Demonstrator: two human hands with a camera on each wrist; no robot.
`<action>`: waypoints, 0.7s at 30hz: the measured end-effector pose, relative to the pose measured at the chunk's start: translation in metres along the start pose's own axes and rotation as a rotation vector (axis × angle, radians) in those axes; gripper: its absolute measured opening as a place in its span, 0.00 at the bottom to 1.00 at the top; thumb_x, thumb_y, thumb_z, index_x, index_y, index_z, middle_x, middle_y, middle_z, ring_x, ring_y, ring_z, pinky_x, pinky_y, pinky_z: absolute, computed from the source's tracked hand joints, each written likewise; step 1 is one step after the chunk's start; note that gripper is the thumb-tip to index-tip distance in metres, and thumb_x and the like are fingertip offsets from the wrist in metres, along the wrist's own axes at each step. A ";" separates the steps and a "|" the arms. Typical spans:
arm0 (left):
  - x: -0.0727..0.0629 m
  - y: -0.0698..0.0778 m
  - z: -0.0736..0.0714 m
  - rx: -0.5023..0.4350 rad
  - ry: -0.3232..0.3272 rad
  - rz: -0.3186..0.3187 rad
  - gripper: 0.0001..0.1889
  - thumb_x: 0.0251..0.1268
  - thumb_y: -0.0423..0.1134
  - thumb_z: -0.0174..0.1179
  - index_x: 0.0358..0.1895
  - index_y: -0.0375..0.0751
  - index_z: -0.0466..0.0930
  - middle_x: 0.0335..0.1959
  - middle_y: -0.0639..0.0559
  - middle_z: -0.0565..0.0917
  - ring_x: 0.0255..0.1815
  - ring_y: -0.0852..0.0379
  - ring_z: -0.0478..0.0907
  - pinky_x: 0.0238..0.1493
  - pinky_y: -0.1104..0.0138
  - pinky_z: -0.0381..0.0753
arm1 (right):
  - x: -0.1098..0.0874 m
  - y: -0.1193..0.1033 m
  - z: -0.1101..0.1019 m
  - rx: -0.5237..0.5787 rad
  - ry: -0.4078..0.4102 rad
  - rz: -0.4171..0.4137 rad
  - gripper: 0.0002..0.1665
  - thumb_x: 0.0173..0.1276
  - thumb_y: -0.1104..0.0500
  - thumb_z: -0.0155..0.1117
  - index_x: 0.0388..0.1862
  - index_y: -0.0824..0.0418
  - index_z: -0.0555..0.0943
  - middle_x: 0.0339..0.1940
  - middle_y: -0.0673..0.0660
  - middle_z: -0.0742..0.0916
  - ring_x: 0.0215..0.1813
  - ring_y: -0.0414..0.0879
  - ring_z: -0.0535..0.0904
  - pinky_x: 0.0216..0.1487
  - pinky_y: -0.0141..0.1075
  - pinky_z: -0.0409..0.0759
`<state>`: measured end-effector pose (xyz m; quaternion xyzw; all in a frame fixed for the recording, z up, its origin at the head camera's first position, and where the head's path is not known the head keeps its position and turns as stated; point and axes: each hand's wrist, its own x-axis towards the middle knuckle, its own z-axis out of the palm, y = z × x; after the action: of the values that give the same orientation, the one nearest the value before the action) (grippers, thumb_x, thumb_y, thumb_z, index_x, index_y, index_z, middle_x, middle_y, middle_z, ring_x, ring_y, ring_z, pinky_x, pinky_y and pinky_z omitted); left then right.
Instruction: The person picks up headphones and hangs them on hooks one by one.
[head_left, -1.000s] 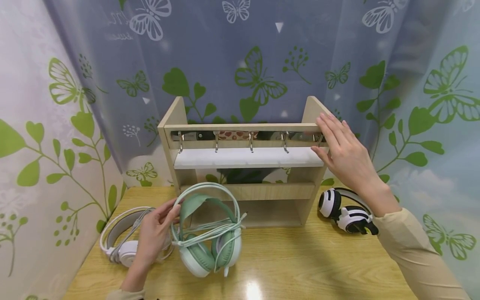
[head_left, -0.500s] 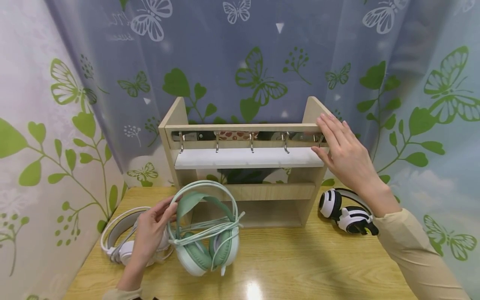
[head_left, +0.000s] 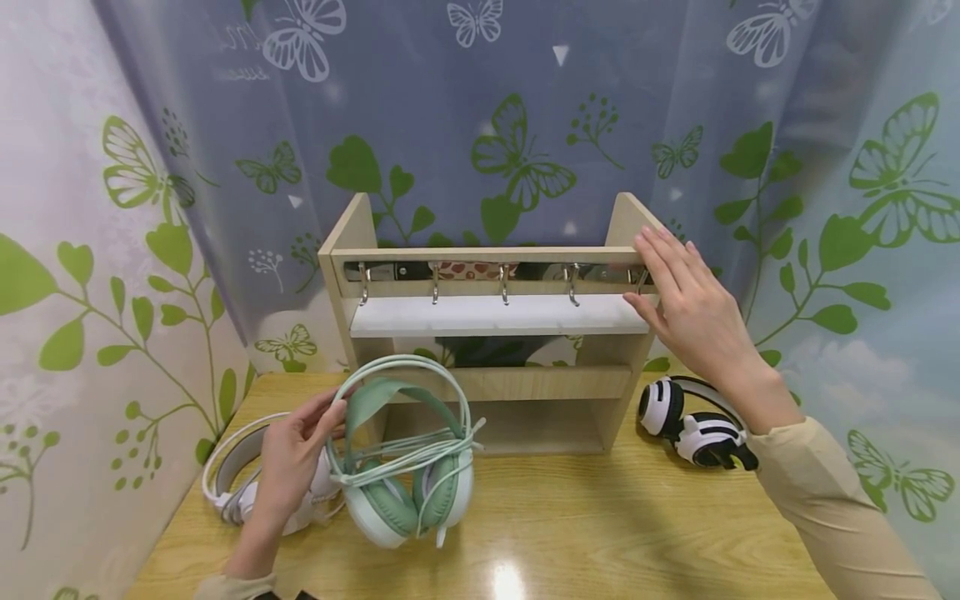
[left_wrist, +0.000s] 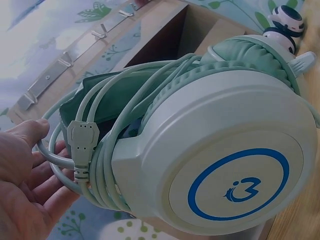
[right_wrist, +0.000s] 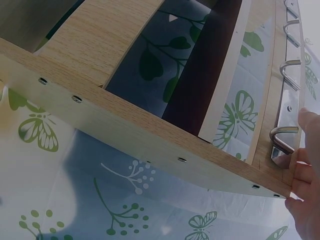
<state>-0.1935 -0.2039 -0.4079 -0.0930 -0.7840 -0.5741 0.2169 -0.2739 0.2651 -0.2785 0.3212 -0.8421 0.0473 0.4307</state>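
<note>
My left hand [head_left: 288,458] grips the side of the headband of a pair of mint-green and white headphones [head_left: 446,492]. They hang upright in front of a wooden shelf rack [head_left: 495,383], with their cable bundled across the headband. In the left wrist view, thumb and fingers [left_wrist: 55,192] close round the band beside a cable clip [left_wrist: 83,142], and a white ear cup [left_wrist: 235,155] faces the camera. My right hand [head_left: 693,317] rests on the rack's upper right corner, fingers extended over its edge. Near it, a row of metal hooks [head_left: 505,287] runs along the rack's top rail.
White headphones [head_left: 232,475] lie on the wooden table [head_left: 570,533] at the left, partly hidden by my left hand. Black-and-white headphones [head_left: 693,429] lie right of the rack. Curtains with butterflies and leaves [head_left: 450,125] surround the table on the back and sides.
My left hand has moved slightly left with the mint-green headphones, which have also risen a little. My right hand stays on the rack's corner.
</note>
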 end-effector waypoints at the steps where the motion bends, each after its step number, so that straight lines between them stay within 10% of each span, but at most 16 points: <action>1: 0.000 0.000 -0.001 0.004 0.002 0.002 0.16 0.77 0.36 0.57 0.60 0.31 0.82 0.53 0.40 0.87 0.43 0.71 0.85 0.40 0.67 0.88 | 0.000 0.000 0.000 0.000 -0.001 0.000 0.43 0.83 0.36 0.37 0.78 0.69 0.62 0.78 0.65 0.68 0.79 0.59 0.62 0.82 0.49 0.52; 15: 0.002 0.008 -0.007 0.057 0.015 -0.002 0.18 0.78 0.37 0.57 0.62 0.29 0.80 0.55 0.35 0.85 0.42 0.75 0.83 0.39 0.71 0.87 | -0.001 0.000 0.000 0.000 -0.005 0.003 0.43 0.82 0.36 0.37 0.78 0.68 0.62 0.78 0.65 0.68 0.79 0.59 0.61 0.82 0.48 0.52; 21: 0.004 0.008 -0.008 0.026 0.015 -0.006 0.18 0.77 0.38 0.57 0.62 0.31 0.80 0.51 0.63 0.86 0.43 0.73 0.84 0.40 0.71 0.87 | -0.001 0.001 0.001 -0.005 -0.007 -0.003 0.43 0.83 0.36 0.37 0.79 0.68 0.61 0.78 0.66 0.68 0.79 0.60 0.61 0.82 0.48 0.51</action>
<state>-0.1922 -0.2096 -0.3971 -0.0835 -0.7900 -0.5652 0.2225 -0.2748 0.2662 -0.2792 0.3217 -0.8431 0.0435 0.4287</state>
